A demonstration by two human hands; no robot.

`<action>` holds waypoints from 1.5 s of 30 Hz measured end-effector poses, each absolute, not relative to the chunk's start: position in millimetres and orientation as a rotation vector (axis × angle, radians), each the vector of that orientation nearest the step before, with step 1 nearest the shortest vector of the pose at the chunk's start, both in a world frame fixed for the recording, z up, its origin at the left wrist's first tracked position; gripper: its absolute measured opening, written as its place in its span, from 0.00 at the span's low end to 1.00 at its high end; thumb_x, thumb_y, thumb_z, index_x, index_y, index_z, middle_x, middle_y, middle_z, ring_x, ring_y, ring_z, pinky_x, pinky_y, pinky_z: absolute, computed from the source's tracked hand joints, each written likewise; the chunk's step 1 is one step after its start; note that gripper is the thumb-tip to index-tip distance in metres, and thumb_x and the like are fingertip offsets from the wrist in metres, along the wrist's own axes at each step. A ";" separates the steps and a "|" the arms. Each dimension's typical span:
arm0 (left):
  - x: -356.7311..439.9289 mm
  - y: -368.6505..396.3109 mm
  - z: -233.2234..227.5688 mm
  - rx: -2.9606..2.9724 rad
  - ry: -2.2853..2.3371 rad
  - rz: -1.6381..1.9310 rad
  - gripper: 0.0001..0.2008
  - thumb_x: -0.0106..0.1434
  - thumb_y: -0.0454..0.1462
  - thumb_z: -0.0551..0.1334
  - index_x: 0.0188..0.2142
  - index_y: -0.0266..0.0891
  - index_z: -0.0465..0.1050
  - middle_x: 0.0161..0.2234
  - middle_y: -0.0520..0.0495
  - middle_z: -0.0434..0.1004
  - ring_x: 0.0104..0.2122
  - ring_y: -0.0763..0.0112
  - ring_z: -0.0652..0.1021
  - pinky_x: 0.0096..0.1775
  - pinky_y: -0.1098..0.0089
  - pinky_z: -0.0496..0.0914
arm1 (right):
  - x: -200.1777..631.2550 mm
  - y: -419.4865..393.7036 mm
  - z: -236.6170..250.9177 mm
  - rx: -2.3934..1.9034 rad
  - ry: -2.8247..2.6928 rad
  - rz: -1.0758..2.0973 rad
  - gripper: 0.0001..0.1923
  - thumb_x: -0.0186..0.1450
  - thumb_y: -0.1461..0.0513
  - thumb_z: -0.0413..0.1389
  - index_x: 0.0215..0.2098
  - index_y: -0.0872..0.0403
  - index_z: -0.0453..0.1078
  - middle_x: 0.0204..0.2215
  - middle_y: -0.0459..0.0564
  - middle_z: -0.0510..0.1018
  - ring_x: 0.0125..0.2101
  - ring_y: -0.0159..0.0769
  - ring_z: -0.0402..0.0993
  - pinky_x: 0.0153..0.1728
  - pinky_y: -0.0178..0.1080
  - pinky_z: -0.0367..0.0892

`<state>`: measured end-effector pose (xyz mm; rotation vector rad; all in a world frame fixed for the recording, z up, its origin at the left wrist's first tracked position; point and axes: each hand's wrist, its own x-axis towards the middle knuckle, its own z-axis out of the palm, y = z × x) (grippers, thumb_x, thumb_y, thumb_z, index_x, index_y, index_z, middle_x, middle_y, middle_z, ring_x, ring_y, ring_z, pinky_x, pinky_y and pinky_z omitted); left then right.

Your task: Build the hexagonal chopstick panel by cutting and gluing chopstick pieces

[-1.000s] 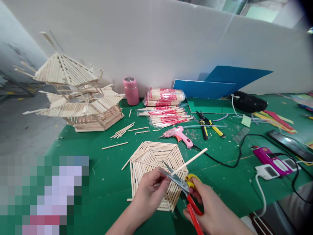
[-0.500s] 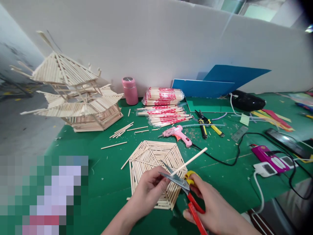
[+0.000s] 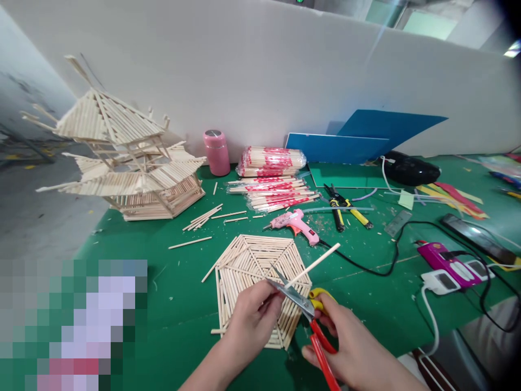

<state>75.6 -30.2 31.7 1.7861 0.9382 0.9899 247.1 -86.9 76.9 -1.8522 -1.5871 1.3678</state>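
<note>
Scissors [image 3: 303, 312] w/ red-and-yellow handles sit in the right hand [image 3: 350, 353], fingers curled through and around the grips, so that hand is clamped on them. Blades are parted, w/ a thin wooden stick [image 3: 311, 266] lying between them near the pivot; stick slants up and to the right, its far end free in the air. Left hand [image 3: 250, 320] pinches the stick's near end, thumb and fingers together on it, just left of the blades. Both hands hover over the near edge of a flat hexagonal panel of sticks [image 3: 252, 266], which lies on the green table [image 3: 171, 320] at front centre.

Behind the panel: pink glue gun [image 3: 295, 224] w/ black cord, then yellow-handled pliers [image 3: 345, 209] to its right. Wrapped chopstick bundles [image 3: 272, 176] are stacked by the white wall, a pink canister [image 3: 216, 152] just left of them. Stick-built pagoda model [image 3: 122, 157] stands at far left. Loose sticks [image 3: 203, 217] are scattered btwn pagoda and panel. Power strip [image 3: 451, 274] lies at right, near the table edge.
</note>
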 end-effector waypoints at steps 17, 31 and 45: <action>72.3 -24.2 42.5 1.504 0.835 0.862 0.07 0.58 0.36 0.55 0.28 0.36 0.70 0.24 0.49 0.70 0.25 0.75 0.71 0.27 0.76 0.66 | 249.0 -90.6 69.4 -1.821 -1.552 1.434 0.18 0.49 0.62 0.58 0.37 0.56 0.61 0.33 0.49 0.72 0.33 0.33 0.71 0.35 0.32 0.67; 75.1 -30.9 33.9 1.858 0.992 0.985 0.09 0.59 0.31 0.52 0.26 0.36 0.68 0.20 0.52 0.68 0.20 0.78 0.68 0.23 0.78 0.61 | 246.1 -88.5 72.2 -1.858 -1.541 1.343 0.23 0.48 0.62 0.58 0.41 0.55 0.61 0.41 0.52 0.72 0.41 0.37 0.70 0.42 0.35 0.65; 72.1 -22.1 39.7 0.955 0.660 0.704 0.11 0.53 0.43 0.62 0.26 0.35 0.68 0.16 0.57 0.57 0.17 0.83 0.56 0.19 0.78 0.49 | 252.8 -93.0 70.5 -1.832 -1.620 1.397 0.26 0.51 0.60 0.57 0.47 0.57 0.59 0.43 0.54 0.70 0.43 0.40 0.68 0.43 0.37 0.63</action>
